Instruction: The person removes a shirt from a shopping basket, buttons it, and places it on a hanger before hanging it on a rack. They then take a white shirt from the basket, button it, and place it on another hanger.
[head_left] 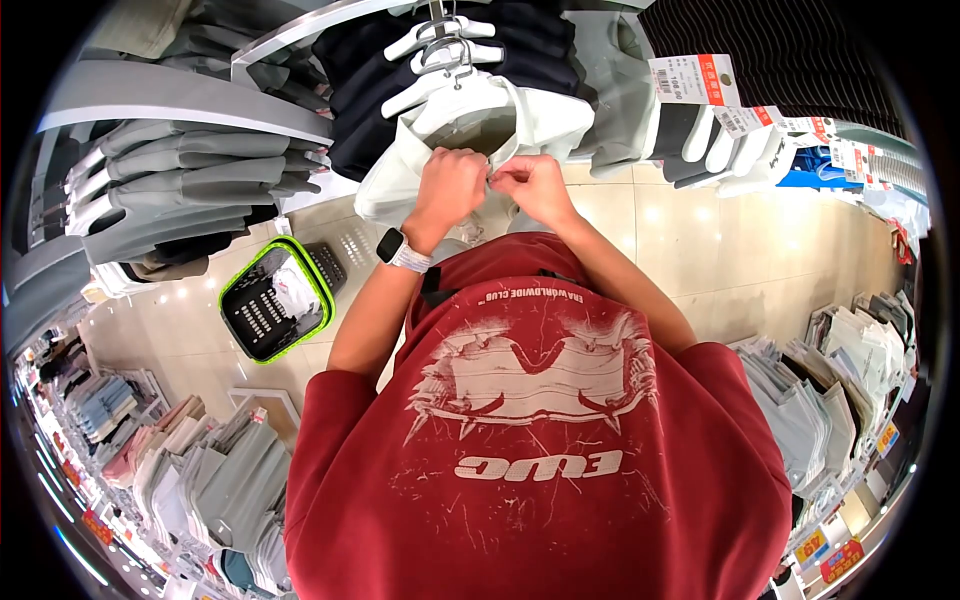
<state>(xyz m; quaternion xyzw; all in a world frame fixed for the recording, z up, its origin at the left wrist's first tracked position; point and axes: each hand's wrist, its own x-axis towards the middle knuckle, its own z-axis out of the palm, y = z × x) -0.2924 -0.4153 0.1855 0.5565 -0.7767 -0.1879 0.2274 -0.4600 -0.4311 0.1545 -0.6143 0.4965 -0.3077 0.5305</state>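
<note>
A pale, nearly white garment (pixel 385 185) hangs by its white hanger from a metal hook at the top centre, its collar open towards me. Both hands meet at the front of its neckline. My left hand (pixel 455 188), with a watch at the wrist, is closed on the garment's front edge. Close beside it, my right hand (pixel 535 188) pinches the same edge between thumb and fingers. The fingertips nearly touch, and whatever small part lies between them is too small to make out.
Dark garments (pixel 350 110) hang behind the pale one. Grey garments (pixel 190 165) hang at the left, price tags (pixel 692 80) at the right. A black basket with a green rim (pixel 327 300) stands on the tiled floor (pixel 690 240). More clothes racks (pixel 235 475) stand at the lower left and right.
</note>
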